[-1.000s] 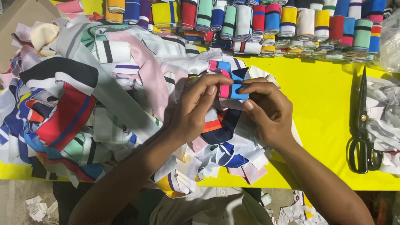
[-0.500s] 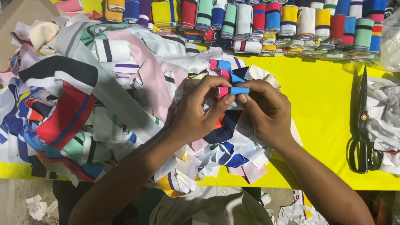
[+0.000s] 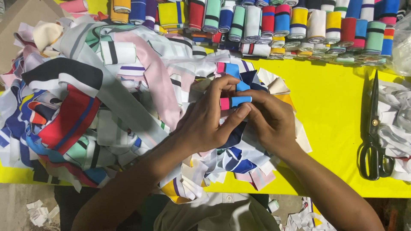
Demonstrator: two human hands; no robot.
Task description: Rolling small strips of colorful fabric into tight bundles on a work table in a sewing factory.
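A bright yellow worktop [image 3: 338, 111] is seen from above, with grey floor at the bottom edge. Its left half is covered by a loose heap of striped fabric strips [image 3: 98, 111]. A row of rolled strips [image 3: 274, 25], too many to count, lines the far edge. One pair of black scissors [image 3: 373, 132] lies at the right. A small pink, black and blue fabric roll [image 3: 235, 102] is pinched above the heap between the fingers of the left hand [image 3: 205, 122] and right hand [image 3: 269, 122].

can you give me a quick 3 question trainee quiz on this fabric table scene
1. True or false: the black scissors lie on the yellow table, apart from both hands.
2. What do the left hand and right hand hold together?
3. Where is the row of fabric rolls: A near edge, B far edge, C floor?

Key: 1 true. 2 a small pink, black and blue fabric strip, being rolled. 3 B.
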